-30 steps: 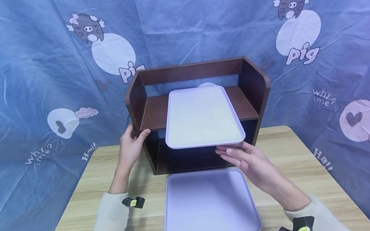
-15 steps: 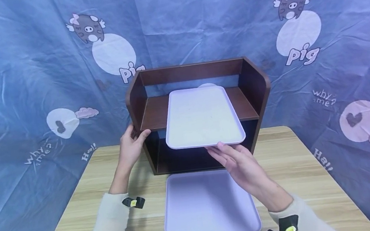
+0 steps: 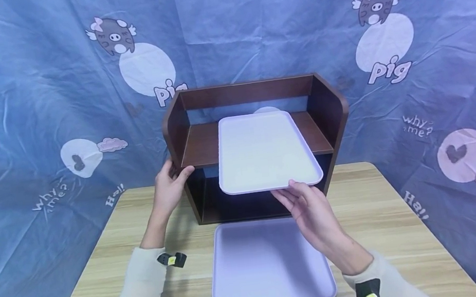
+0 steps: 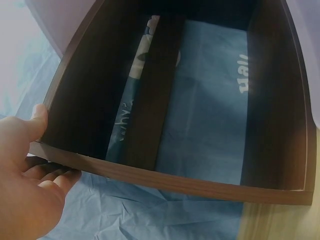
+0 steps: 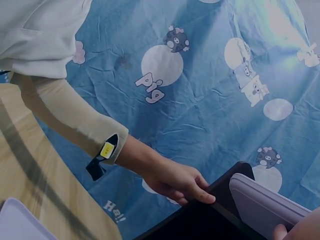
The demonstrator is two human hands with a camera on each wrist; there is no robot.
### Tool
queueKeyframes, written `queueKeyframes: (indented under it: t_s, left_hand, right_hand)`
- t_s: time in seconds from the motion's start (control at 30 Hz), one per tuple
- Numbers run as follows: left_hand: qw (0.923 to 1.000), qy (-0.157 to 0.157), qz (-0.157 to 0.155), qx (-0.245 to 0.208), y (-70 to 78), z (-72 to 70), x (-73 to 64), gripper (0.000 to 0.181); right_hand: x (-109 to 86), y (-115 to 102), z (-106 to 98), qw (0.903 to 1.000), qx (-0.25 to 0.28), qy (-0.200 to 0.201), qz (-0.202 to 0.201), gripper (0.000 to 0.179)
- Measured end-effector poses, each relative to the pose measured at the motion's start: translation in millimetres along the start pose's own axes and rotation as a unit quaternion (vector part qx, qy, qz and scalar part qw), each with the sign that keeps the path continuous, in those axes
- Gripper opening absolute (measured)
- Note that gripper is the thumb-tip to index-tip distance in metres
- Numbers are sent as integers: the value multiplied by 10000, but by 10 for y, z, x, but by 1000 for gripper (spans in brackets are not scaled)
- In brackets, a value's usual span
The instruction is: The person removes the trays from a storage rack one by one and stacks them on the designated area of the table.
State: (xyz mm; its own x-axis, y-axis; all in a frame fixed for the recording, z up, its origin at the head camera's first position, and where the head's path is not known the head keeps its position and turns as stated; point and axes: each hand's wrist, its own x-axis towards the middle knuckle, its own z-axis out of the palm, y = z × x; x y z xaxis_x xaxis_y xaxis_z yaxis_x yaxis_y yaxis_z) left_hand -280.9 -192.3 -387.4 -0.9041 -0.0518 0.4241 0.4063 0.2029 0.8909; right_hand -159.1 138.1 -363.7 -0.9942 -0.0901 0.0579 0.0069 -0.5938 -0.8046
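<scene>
A dark brown wooden shelf (image 3: 200, 145) with two levels stands on the table. My left hand (image 3: 167, 188) grips its left side panel, thumb at the front corner; in the left wrist view the hand's fingers (image 4: 62, 180) curl behind the panel edge. A pale lilac tray (image 3: 267, 152) lies on the upper board, its front end jutting out past the board. My right hand (image 3: 314, 218) pinches that tray's front edge right of its middle, thumb on the rim and fingers underneath. A second lilac tray (image 3: 270, 262) lies flat on the table in front of the shelf.
The wooden table (image 3: 376, 201) extends on both sides of the shelf. A blue patterned curtain (image 3: 242, 30) hangs behind it. The shelf's lower compartment (image 3: 240, 204) is dark, partly hidden by the upper tray and my right hand.
My right hand has moved left along the tray's front edge, its thumb coming onto the rim. The upper tray's front end has shifted slightly right and toward me. My left hand stays put.
</scene>
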Motion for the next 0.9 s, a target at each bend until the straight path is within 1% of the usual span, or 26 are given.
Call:
queueKeyframes:
  t_s: [0.17,0.33,0.5,0.67,0.8,0.9]
  left_hand:
    - [10000,7,8,2,-2,-3,5,62]
    - [10000,-6,3,21,-2,-3,-3,63]
    - [10000,-8,41,36,-9,-2,-3,62]
    - [10000,-1,-61,72,-31,-6,-2,60]
    - [10000,9,-52,71,-29,-7,-1,59]
    - [10000,4,-15,63,-21,-4,1,59]
  right_hand:
    - [1,-21,14,9996,191,188,-68,33]
    - [-6,-16,23,9978,337,559,-146,38]
    - [0,-23,25,9946,503,866,-267,37]
    - [-10,-45,38,9910,653,1128,-292,35]
    - [-13,-58,55,9894,690,1226,-365,33]
    - [-7,-72,62,9875,760,1266,-544,32]
